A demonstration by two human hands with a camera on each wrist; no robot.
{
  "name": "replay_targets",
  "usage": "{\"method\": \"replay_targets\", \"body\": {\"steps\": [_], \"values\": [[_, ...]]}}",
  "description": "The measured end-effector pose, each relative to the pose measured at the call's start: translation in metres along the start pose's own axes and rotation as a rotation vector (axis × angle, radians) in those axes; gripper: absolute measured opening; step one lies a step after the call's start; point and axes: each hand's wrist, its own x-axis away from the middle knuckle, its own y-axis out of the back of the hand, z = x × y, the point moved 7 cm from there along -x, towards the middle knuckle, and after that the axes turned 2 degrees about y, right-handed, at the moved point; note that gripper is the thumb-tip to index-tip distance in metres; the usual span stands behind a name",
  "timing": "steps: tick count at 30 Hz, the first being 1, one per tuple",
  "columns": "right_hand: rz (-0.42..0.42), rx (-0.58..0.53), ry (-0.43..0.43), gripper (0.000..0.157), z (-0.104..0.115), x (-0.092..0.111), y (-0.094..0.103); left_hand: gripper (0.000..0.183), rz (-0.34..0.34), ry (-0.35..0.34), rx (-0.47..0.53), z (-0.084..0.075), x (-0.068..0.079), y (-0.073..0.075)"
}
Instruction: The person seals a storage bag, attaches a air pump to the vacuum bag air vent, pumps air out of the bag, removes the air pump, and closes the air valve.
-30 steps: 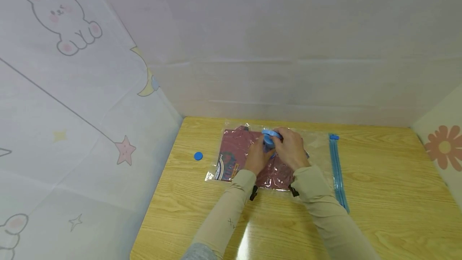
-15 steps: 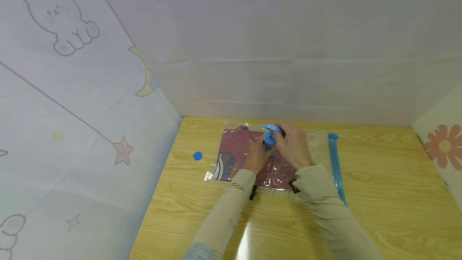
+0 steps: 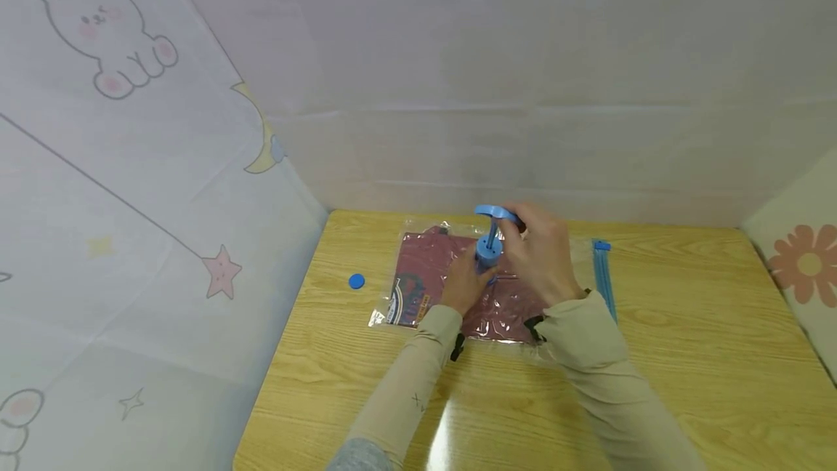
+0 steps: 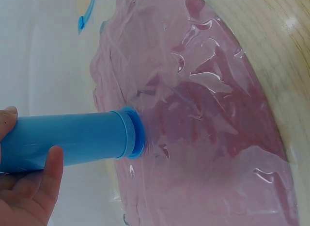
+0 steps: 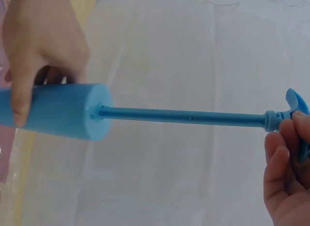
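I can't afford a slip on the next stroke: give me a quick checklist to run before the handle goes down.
1. Left hand gripping the pump barrel: ok.
2. Right hand holding the handle: ok.
3. Rod drawn out of the pump barrel: ok.
4. Pump barrel tight on the bag: cannot tell; contact shows, sealing doesn't.
5. Zip fully closed: cannot tell; the right sleeve hides part.
6. Blue disc clear of the pump barrel: ok, on the table.
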Motion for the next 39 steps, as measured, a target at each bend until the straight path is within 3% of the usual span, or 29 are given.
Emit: {"method": "replay_targets", "body": {"steps": [8,19,39], "values": [[-0.056,-0.014,0.071,0.007,0.018,-0.009,0.015,0.055,0.019,0.020,0.002,0.002,-0.001,-0.002],[-0.117,-0.041,0.087,0.008,0.036,-0.011,0.029,0.056,0.037,0.032,0.024,0.002,-0.002,-0.004],[-0.115,-0.058,0.068,0.009,0.036,-0.015,0.024,0.053,0.001,0.018,0.042,0.003,0.001,-0.001]]}}
